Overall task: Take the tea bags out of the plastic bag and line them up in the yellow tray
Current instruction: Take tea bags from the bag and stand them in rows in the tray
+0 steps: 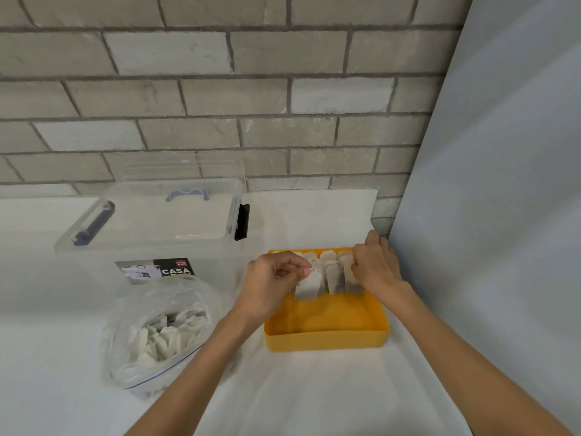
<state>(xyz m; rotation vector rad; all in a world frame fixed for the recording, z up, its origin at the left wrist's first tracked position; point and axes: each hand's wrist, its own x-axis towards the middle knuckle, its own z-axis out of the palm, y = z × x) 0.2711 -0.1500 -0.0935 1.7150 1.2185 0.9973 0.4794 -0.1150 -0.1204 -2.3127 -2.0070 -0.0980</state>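
Plastic bag (160,335) at left on the bench (314,388), many tea bags inside. Left hand (270,284): grip pinches one tea bag (308,286) by its top, over the yellow tray (327,339). Right hand (377,269): fingers curled onto the standing row (333,269), apparently steadying it. Step: placing. Next: seat it upright against the row, then let go.

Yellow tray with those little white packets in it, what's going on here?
A person is lining up tea bags in the yellow tray. The left hand pinches one tea bag by its top, at the front of the row standing in the tray's far half. The right hand touches that row's right end; whether it grips is unclear. The plastic bag on the left holds many more.
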